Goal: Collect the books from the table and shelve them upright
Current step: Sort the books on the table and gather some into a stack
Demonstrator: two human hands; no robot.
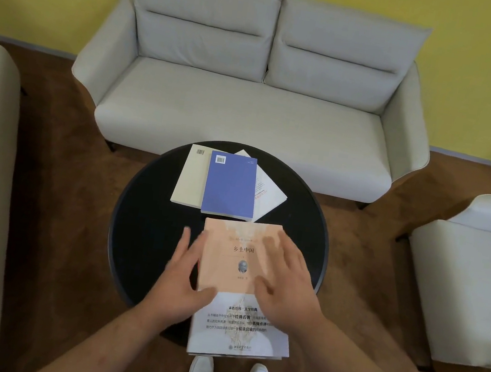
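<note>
pale grey two-seat fabric sofa (pixel 252 91) against the yellow wall. round black table (pixel 142 227) before it. peach-and-white paperback book (pixel 235 267), flat at the table's near edge, overhanging it. blue paperback book (pixel 231 187), face down atop a cream book (pixel 189 177) and a white book (pixel 270 194), at the far side. left hand (pixel 183 275) and right hand (pixel 283 284): both spread, fingers loose, over the peach book's sides, gripping nothing.

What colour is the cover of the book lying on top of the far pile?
Blue-violet; the top book shows a white barcode label in the head view.
</note>
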